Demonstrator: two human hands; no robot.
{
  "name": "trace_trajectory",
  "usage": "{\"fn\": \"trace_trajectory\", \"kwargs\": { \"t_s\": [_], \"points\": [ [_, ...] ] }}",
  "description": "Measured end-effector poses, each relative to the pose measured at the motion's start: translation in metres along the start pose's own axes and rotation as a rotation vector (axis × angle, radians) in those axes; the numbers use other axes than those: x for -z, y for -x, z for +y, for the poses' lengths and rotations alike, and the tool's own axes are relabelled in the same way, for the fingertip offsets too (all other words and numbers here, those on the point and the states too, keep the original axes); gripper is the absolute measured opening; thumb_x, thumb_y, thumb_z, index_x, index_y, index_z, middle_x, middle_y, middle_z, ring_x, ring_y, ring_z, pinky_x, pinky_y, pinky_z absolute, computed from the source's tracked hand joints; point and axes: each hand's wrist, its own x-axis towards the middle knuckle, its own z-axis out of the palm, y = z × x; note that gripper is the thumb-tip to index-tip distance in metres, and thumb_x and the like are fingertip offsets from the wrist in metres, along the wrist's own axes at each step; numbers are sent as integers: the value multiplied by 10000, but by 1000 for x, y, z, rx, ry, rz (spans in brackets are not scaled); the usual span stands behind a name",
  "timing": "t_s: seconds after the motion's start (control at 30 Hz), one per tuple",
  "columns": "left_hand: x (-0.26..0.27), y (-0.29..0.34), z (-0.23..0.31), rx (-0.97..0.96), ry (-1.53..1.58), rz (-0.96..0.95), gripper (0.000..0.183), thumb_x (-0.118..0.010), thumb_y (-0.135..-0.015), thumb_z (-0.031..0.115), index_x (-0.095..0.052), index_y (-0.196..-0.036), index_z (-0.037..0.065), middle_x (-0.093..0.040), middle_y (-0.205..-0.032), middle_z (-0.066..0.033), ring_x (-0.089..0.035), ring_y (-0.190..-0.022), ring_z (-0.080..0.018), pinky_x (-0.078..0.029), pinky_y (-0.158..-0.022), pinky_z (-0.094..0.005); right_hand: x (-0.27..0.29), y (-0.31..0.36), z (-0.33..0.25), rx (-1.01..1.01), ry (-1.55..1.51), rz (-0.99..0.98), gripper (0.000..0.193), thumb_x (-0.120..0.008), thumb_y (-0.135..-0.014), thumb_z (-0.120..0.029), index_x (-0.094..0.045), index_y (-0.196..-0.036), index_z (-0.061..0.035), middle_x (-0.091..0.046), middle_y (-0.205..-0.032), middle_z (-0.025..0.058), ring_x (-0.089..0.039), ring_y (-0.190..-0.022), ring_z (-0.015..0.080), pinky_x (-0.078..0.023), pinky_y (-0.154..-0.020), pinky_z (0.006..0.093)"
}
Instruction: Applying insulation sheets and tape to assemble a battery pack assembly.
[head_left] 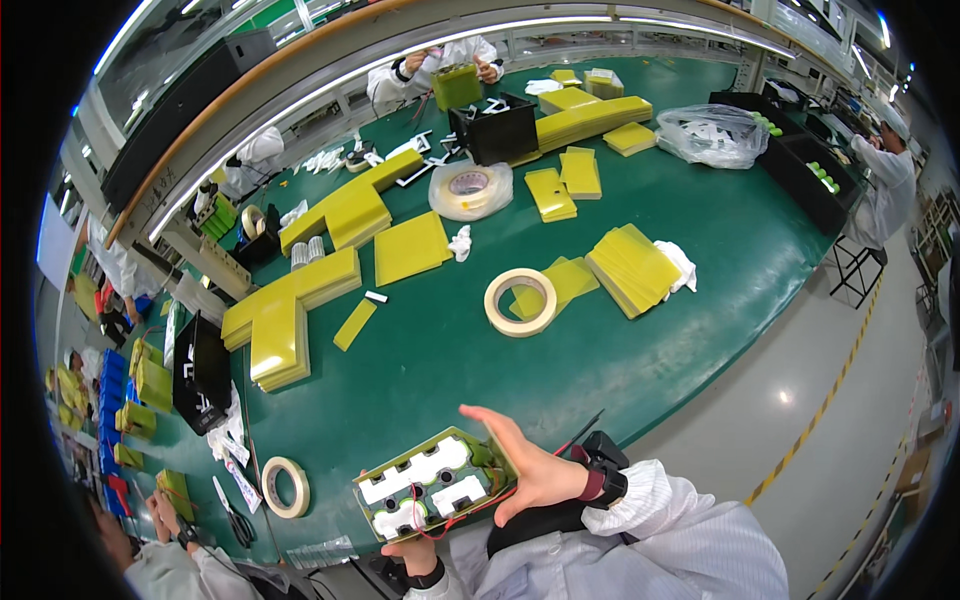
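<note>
A battery pack (430, 485) with yellow-green board sides is at the table's near edge, its top facing up. White pieces lie across the round cell ends, and a thin red wire runs along its near side. My right hand (535, 472) spans the pack's right end, fingers at the far side and thumb at the near side. My left hand (412, 552) grips the pack's near lower edge from below, its fingers mostly hidden under it. Red and black leads (582, 430) stick out past my right hand.
A tape roll (286, 488) and black-handled scissors (238, 522) lie left of the pack. Farther off are another tape roll (520, 302), stacked yellow sheets (633, 270) and a black bin (202, 375). Co-workers sit around the green table (420, 370), one hand (165, 517) close at left.
</note>
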Motion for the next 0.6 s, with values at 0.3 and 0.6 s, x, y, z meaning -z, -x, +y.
{"fn": "trace_trajectory", "kwargs": {
  "t_s": [0.3,0.6],
  "points": [
    [23,-19,-37,-57,-53,93,1130,-370,-679,884,-269,-1429,45,-380,-1416,-121,-423,-1272,-295,-412,-1016,-453,-10,-24,16,13,-35,-32,1223,-807,-633,-539,-53,-1441,-14,-261,-1385,190,-299,-1317,309,-257,-1086,397],
    [-7,-80,-20,-79,-350,45,1046,-242,-779,826,-233,-1434,11,-412,-1357,-115,-422,-1243,-230,-336,-1039,-364,11,-70,29,-8,-86,-31,1081,-778,-741,-384,-40,-1445,-25,-226,-1438,193,-246,-1351,284,-199,-1112,371]
  ]
}}
